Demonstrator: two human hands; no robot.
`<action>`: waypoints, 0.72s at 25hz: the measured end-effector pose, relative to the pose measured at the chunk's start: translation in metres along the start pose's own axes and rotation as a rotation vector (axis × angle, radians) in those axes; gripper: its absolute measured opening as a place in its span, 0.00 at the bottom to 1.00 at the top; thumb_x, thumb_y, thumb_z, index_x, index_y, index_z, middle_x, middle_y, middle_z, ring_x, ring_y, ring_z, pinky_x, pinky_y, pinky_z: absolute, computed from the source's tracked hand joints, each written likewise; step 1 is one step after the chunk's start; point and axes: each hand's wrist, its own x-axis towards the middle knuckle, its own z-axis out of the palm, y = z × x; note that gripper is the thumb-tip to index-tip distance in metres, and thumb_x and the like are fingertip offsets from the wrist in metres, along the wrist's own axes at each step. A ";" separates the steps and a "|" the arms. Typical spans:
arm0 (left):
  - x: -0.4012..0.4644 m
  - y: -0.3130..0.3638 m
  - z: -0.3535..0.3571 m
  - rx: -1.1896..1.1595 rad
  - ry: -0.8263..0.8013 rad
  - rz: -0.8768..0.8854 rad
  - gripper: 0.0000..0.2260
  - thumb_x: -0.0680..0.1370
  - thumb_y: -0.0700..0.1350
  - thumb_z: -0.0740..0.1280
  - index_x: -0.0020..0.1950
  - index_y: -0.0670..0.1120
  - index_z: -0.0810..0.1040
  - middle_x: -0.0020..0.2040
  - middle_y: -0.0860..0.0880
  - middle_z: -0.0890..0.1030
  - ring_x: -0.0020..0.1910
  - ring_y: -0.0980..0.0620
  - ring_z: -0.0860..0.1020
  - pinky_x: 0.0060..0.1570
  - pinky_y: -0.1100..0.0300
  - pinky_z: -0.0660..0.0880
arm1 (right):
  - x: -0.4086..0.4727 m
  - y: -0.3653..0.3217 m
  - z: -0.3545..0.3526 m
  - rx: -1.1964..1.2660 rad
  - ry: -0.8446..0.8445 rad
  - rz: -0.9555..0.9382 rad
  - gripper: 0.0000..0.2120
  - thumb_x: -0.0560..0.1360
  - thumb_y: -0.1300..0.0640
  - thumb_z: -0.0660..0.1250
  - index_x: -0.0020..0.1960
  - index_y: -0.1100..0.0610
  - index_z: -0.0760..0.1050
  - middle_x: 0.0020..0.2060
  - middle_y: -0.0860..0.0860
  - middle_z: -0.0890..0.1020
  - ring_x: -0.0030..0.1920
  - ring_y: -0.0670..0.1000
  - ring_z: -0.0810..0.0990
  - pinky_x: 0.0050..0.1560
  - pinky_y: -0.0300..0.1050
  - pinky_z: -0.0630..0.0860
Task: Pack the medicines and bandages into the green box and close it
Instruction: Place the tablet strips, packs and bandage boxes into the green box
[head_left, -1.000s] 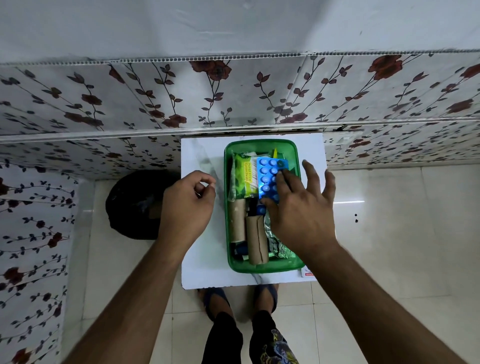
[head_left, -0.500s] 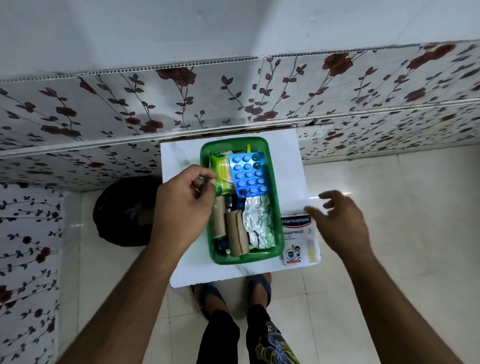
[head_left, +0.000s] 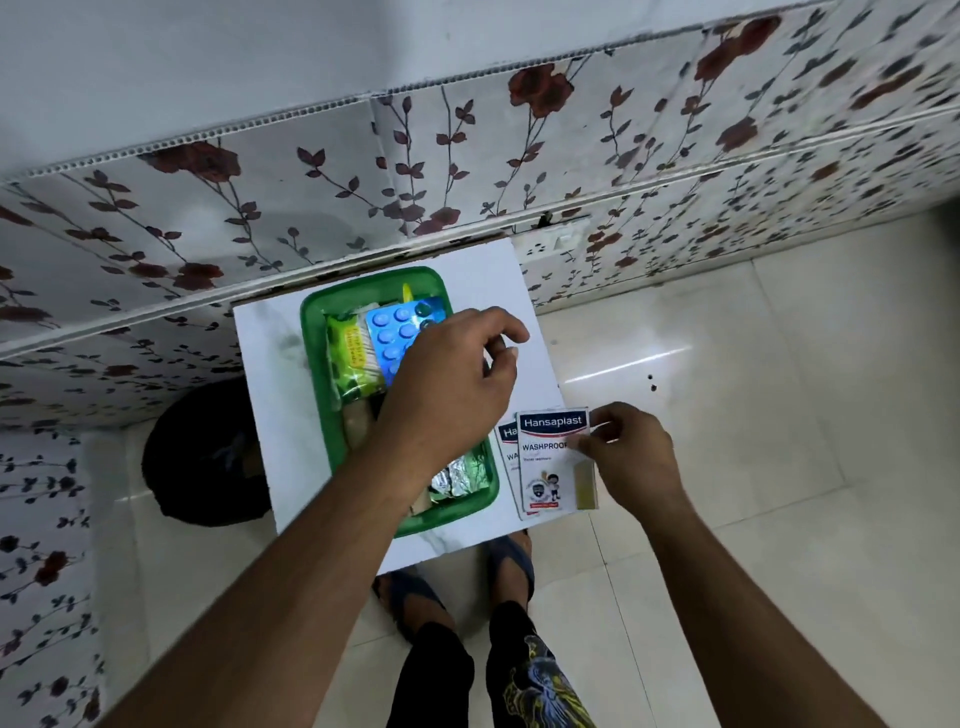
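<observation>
- Closest to the camera are the person's two feet in blue sandals (head_left: 511, 564) on the pale shiny floor tiles (head_left: 753, 519), just under the near edge of the small white table top (head_left: 270, 353).
- The right hand (head_left: 631, 457) is at the near right corner of the table. Its thumb and fingers pinch the right edge of a white Hansaplast plaster packet (head_left: 550, 462), which has a blue label on top and a tan plaster strip showing on its right side.
- A second white packet of the same kind (head_left: 506, 449) peeks out from behind the first one, just left of it. I cannot tell if the hand holds that one too.
- Both packets are outside the green plastic box (head_left: 317, 374), just beside its right wall.
- The left arm crosses over the box and hides its middle. The left hand (head_left: 452, 384) hangs above the right side of the box, fingers curled loosely, holding nothing that can be seen.
- Inside the box, at the near end, is a crinkly silver foil strip (head_left: 457, 475).
- A brown bandage roll (head_left: 358, 423) peeks out by the wrist.
- Farther back lie a yellow-green packet (head_left: 350, 353) and a blue sheet of round pills (head_left: 392, 332), side by side.
- The box has no lid on.
- A dark round bag (head_left: 202, 457) sits on the floor left of the table.
- Farthest away is the wall with red flowers (head_left: 467, 156).
</observation>
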 end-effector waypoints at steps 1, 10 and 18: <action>0.001 0.003 0.002 0.037 -0.010 0.009 0.08 0.77 0.42 0.65 0.53 0.52 0.80 0.41 0.54 0.78 0.33 0.58 0.75 0.39 0.58 0.73 | -0.002 -0.001 -0.009 0.078 0.006 -0.006 0.05 0.72 0.57 0.74 0.44 0.53 0.78 0.36 0.46 0.82 0.42 0.51 0.82 0.39 0.43 0.76; -0.015 0.015 -0.038 -0.359 -0.015 -0.314 0.20 0.77 0.36 0.68 0.62 0.58 0.75 0.52 0.56 0.81 0.43 0.55 0.84 0.39 0.54 0.83 | -0.037 -0.086 -0.054 0.588 -0.229 -0.169 0.06 0.73 0.59 0.73 0.49 0.58 0.82 0.37 0.51 0.85 0.35 0.45 0.81 0.33 0.36 0.75; 0.001 -0.065 -0.081 0.514 0.196 -0.302 0.23 0.73 0.46 0.73 0.67 0.47 0.74 0.57 0.41 0.75 0.56 0.39 0.75 0.55 0.48 0.72 | -0.012 -0.029 -0.003 0.030 -0.063 -0.056 0.10 0.74 0.53 0.71 0.54 0.49 0.76 0.45 0.46 0.82 0.45 0.47 0.81 0.37 0.41 0.73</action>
